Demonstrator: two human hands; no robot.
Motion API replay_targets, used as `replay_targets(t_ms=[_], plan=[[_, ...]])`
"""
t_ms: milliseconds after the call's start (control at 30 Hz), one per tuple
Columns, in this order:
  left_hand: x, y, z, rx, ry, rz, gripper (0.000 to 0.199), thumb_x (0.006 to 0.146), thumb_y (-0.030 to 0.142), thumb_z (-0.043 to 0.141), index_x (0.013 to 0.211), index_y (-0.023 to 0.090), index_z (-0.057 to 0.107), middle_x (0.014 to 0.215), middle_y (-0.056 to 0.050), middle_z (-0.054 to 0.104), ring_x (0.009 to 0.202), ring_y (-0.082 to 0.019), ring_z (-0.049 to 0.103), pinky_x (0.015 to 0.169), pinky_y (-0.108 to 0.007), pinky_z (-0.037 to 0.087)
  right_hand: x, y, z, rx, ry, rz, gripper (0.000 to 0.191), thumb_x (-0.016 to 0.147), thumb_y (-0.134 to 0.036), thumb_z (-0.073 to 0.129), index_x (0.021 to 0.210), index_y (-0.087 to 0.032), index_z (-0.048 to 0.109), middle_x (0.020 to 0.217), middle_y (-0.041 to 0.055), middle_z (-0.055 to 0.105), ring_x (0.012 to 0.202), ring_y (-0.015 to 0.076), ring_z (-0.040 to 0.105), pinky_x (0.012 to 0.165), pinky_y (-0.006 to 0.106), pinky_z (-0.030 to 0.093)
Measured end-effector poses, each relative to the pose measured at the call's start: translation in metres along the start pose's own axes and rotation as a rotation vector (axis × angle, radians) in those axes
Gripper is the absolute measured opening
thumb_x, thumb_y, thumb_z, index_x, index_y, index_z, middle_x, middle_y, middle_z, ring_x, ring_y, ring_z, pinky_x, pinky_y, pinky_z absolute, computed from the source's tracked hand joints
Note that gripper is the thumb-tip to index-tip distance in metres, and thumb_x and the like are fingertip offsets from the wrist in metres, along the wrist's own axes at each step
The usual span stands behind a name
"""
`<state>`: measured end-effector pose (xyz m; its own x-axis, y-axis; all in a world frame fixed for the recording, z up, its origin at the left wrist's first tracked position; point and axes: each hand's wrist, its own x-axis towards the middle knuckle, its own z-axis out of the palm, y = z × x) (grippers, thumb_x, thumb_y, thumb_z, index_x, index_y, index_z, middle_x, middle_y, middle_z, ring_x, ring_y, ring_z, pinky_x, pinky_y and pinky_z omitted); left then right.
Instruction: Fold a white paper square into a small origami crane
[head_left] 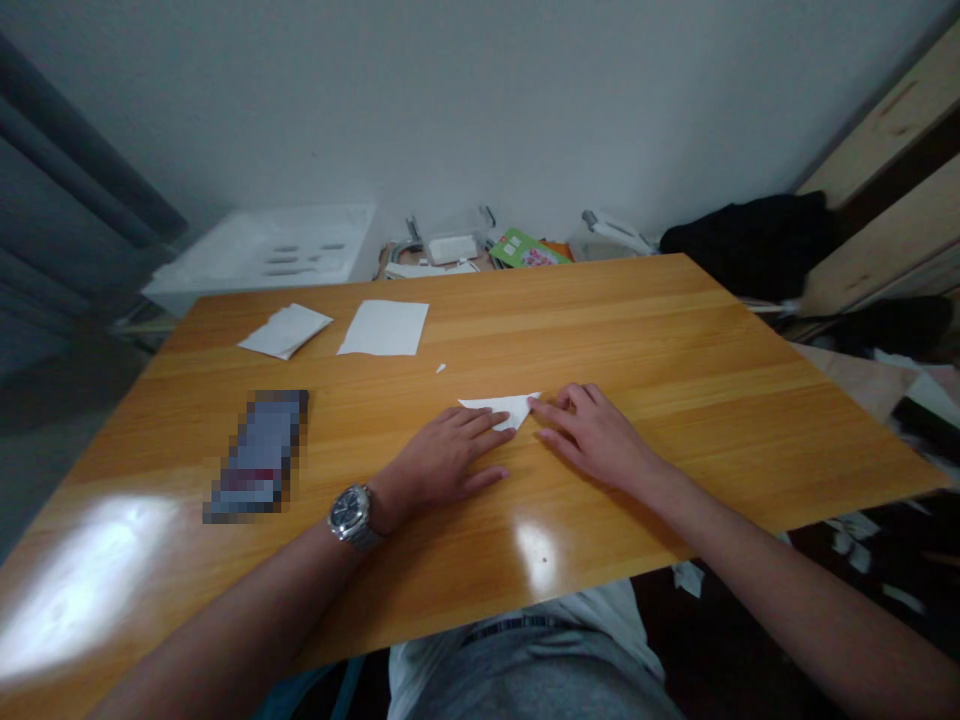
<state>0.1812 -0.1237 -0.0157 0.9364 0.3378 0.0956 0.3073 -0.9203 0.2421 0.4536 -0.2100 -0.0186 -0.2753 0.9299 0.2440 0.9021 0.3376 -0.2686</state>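
A small piece of white paper (513,404), folded into a triangle with its long edge away from me, lies on the wooden table. My left hand (450,452) rests flat with its fingertips on the paper's left and middle part, covering some of it; the thumb points right along the table. My right hand (589,430) is at the paper's right corner. Its index fingertip touches that corner, the thumb stays apart below, and the other fingers are partly curled. Neither hand grips the paper.
A square white sheet (385,328) and a folded white paper stack (286,331) lie at the back left, with a tiny paper scrap (441,368) nearer. A pixelated phone-like object (259,455) lies left. Beyond the table's far edge stand a white tray (259,240) and a green booklet (525,249).
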Motion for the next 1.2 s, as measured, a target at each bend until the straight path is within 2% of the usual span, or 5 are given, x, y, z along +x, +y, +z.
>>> replay_targets(t_ms=[200,367,833,1100,1200], plan=[[0.001,-0.002,0.002,0.003,0.017,-0.002,0.055,0.104,0.058,0.044,0.149,0.029,0.053,0.160,-0.007,0.047,0.138,-0.030,0.052,0.117,-0.050,0.037,-0.009,-0.005,0.009,-0.055,-0.037,0.052,0.052,0.104,-0.043,0.050,0.153,-0.028,0.052,0.107,0.0140,0.059,0.098,0.0309,0.053,0.091,0.049,0.049],[0.002,-0.001,-0.001,0.042,0.003,0.005,0.054,0.104,0.058,0.043,0.148,0.028,0.055,0.158,-0.008,0.050,0.138,-0.030,0.052,0.118,-0.049,0.035,-0.009,-0.009,0.011,-0.043,-0.056,0.038,0.050,0.104,-0.046,0.049,0.153,-0.034,0.051,0.103,0.0116,0.059,0.095,0.0294,0.052,0.088,0.046,0.047],[0.002,-0.006,0.001,0.023,-0.016,0.018,0.059,0.104,0.058,0.044,0.155,0.029,0.046,0.162,-0.007,0.045,0.142,-0.029,0.048,0.120,-0.050,0.035,-0.011,-0.022,0.013,-0.127,-0.100,0.033,0.050,0.106,-0.050,0.042,0.155,-0.040,0.048,0.100,0.0102,0.057,0.092,0.0282,0.050,0.083,0.042,0.044],[0.000,-0.005,0.002,0.028,-0.010,0.011,0.057,0.104,0.059,0.044,0.154,0.032,0.048,0.162,-0.005,0.045,0.140,-0.029,0.050,0.120,-0.049,0.037,-0.009,0.014,0.006,-0.332,-0.077,0.286,0.052,0.108,-0.053,0.033,0.156,-0.039,0.047,0.105,0.0117,0.059,0.095,0.0292,0.052,0.086,0.041,0.043],[-0.001,-0.003,0.000,0.021,-0.006,0.003,0.058,0.104,0.060,0.044,0.155,0.032,0.047,0.162,-0.005,0.044,0.142,-0.029,0.049,0.121,-0.049,0.036,-0.007,0.024,0.003,-0.344,-0.056,0.316,0.052,0.108,-0.053,0.035,0.155,-0.038,0.049,0.107,0.0125,0.061,0.096,0.0300,0.054,0.088,0.043,0.045]])
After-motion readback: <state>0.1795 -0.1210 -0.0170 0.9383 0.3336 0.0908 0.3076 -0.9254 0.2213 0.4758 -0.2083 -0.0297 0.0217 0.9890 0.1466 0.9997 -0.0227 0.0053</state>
